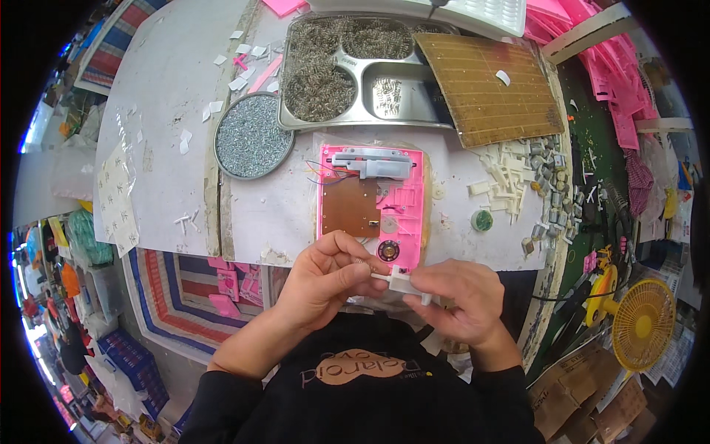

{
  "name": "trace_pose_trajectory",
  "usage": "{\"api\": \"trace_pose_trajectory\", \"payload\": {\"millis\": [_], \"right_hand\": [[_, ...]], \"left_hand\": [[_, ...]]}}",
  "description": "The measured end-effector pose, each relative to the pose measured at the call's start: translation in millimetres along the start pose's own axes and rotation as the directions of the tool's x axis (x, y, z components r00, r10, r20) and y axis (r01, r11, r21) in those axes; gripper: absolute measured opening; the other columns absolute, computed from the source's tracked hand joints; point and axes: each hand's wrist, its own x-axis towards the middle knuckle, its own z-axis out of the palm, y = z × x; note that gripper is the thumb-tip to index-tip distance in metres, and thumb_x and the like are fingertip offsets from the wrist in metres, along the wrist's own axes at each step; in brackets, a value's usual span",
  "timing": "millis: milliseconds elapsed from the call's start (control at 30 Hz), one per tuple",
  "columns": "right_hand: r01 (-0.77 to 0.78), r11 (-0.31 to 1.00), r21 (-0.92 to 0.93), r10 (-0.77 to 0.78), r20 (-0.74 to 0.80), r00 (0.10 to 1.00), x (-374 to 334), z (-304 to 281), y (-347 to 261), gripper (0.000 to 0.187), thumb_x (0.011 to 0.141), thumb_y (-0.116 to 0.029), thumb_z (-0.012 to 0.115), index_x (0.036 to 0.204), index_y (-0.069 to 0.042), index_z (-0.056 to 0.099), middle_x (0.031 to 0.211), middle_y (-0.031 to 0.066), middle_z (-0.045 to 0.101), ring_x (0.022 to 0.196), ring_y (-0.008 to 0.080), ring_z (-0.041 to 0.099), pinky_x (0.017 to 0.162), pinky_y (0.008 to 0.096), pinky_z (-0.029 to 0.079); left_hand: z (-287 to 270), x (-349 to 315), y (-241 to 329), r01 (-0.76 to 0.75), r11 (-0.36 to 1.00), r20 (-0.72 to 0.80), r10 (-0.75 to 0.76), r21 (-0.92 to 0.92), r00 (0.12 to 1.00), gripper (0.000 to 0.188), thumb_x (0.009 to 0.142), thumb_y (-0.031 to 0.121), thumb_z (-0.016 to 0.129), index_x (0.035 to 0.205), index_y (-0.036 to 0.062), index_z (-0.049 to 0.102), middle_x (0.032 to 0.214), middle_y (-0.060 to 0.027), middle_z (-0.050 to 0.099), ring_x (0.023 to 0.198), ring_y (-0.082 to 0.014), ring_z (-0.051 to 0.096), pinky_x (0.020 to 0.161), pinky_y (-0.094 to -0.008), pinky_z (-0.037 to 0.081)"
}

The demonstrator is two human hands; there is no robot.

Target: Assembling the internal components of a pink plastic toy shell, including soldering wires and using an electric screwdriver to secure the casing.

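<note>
In front of my chest, both hands meet over a small white plastic part (400, 283) with a thin stem. My right hand (462, 296) grips its body between thumb and fingers. My left hand (325, 277) is closed in a pinch at the stem's end, where a small coil spring (361, 262) shows faintly between the fingers. Just beyond lies an open pink plastic housing (415, 192). It carries a brown board (346, 207), a grey mechanism (371, 163) along its far edge, loose thin wires and a round black speaker (388, 251) close to my hands.
Behind the housing stands a metal compartment tray (408, 111) heaped with springs, a brown board (492, 89) leaning over its right side. A round dish (254, 137) of tiny metal pieces sits left. White plastic parts (503, 181) and small motors (555, 196) lie right, beyond them a yellow fan (642, 325).
</note>
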Motion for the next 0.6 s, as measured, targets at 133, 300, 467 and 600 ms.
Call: {"api": "trace_pose_trajectory", "payload": {"millis": [133,300,467,600], "right_hand": [[0.040,0.999,-0.035,-0.040,0.004,0.999,4,2,-1,0.036,0.073,-0.001,0.088,0.104,-0.003,0.069,0.088,0.0130,0.075,0.070,0.0272,0.074,0.061,0.0335,0.058],[0.056,0.991,-0.119,-0.054,0.017,0.998,-1,1,-1,0.034,0.076,-0.006,0.087,0.106,-0.005,0.070,0.093,0.0100,0.076,0.074,0.0250,0.074,0.063,0.0332,0.058],[-0.112,0.992,0.051,0.112,-0.001,0.994,-30,-6,22,0.037,0.076,-0.008,0.088,0.109,-0.005,0.071,0.096,0.0106,0.076,0.075,0.0247,0.074,0.066,0.0316,0.058],[-0.346,0.846,0.406,0.410,-0.080,0.908,-56,-15,25,0.034,0.084,-0.004,0.084,0.111,0.004,0.065,0.101,0.0173,0.074,0.086,0.0245,0.075,0.076,0.0351,0.061]], "left_hand": [[-4,1,2,-0.009,1.000,0.022,0.009,-0.004,1.000,0.014,0.100,-0.002,0.063,0.111,0.0021,0.057,0.113,-0.0226,0.071,0.099,-0.0276,0.075,0.088,-0.0402,0.064],[3,1,-1,-0.059,0.960,0.032,0.052,0.275,0.998,0.012,0.100,0.002,0.065,0.110,0.0014,0.059,0.112,-0.0196,0.072,0.098,-0.0244,0.075,0.088,-0.0374,0.063],[30,14,38,-0.268,0.293,0.291,-0.036,0.918,0.956,0.016,0.094,0.008,0.073,0.108,0.0032,0.066,0.097,-0.0089,0.073,0.086,-0.0204,0.073,0.075,-0.0348,0.059],[29,65,37,-0.469,-0.390,0.560,0.162,0.793,0.813,0.019,0.088,0.019,0.074,0.103,0.0078,0.070,0.082,-0.0086,0.067,0.074,-0.0306,0.068,0.064,-0.0419,0.054]]}}
